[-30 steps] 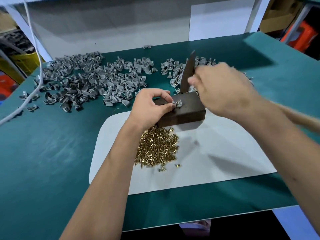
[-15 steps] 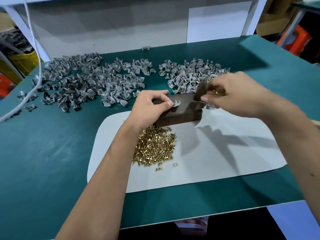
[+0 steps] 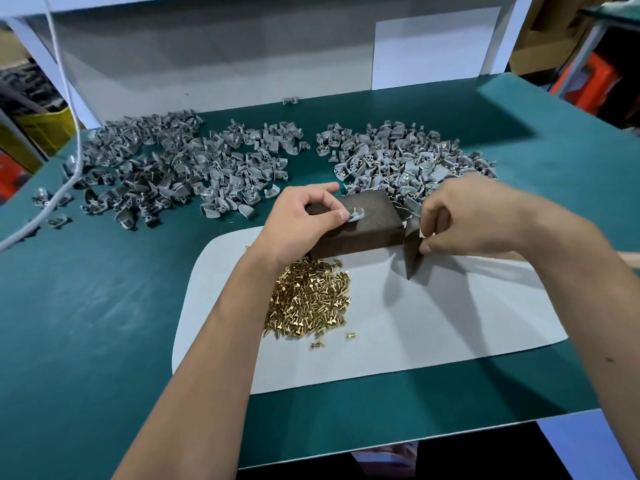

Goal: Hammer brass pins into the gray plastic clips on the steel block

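Observation:
A dark steel block (image 3: 370, 223) lies on the white mat (image 3: 433, 323). My left hand (image 3: 298, 223) pinches a gray plastic clip (image 3: 356, 215) on the block's top, and a brass pin stands up in the clip. My right hand (image 3: 474, 216) grips the hammer, whose dark head (image 3: 412, 251) points down at the mat just right of the block. The wooden handle (image 3: 628, 259) sticks out past my right forearm. A heap of brass pins (image 3: 311, 299) lies on the mat in front of the block.
Gray clips lie in a wide heap (image 3: 173, 168) at the back left and a second heap (image 3: 405, 161) behind the block. A white cord (image 3: 65, 140) hangs at the left. The green table's front edge (image 3: 415, 441) is near me.
My right hand has brought the hammer down from above the block to the mat at the block's right side. My left hand stays on the clip.

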Demonstrator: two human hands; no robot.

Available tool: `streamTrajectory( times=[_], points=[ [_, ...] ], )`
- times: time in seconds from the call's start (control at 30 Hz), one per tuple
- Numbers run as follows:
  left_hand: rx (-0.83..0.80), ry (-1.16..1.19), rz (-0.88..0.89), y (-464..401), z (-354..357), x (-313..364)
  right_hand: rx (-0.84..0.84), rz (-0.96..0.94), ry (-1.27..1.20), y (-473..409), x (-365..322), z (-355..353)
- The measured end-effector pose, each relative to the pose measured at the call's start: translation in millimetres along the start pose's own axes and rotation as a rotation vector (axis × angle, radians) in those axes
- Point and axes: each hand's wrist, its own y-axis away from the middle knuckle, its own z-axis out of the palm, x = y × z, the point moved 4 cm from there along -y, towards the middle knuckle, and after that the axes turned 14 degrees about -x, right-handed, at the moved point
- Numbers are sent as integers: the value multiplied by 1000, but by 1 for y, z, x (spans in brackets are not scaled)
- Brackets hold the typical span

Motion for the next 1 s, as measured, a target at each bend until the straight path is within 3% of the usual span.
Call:
streamTrajectory(
  times=[0.13,0.33,0.47,0.57,0.63,0.83,0.9,1.0],
  points=[
    [4,12,6,0,1,2,190,-124,-87,-5,-28,-17],
    [17,167,39,0,-1,2,226,-380,33,-20,-77,-12],
    [297,31,-8,0,-30,-9,272,-317,62,-29,-69,-17],
    [505,-325,-172,11,-66,-25,282,-211,38,-39,-53,-25],
    [499,-424,-249,19,-83,-38,330,-139,44,-47,-45,-30],
    [359,-412,-275,26,-92,-53,458,121,11,-61,-33,-47],
    [373,-391,-263,29,-96,-55,454,79,-8,-64,-49,-48],
    [413,-412,-226,31,-101,-59,350,-188,16,-61,-103,-39]
  ],
)
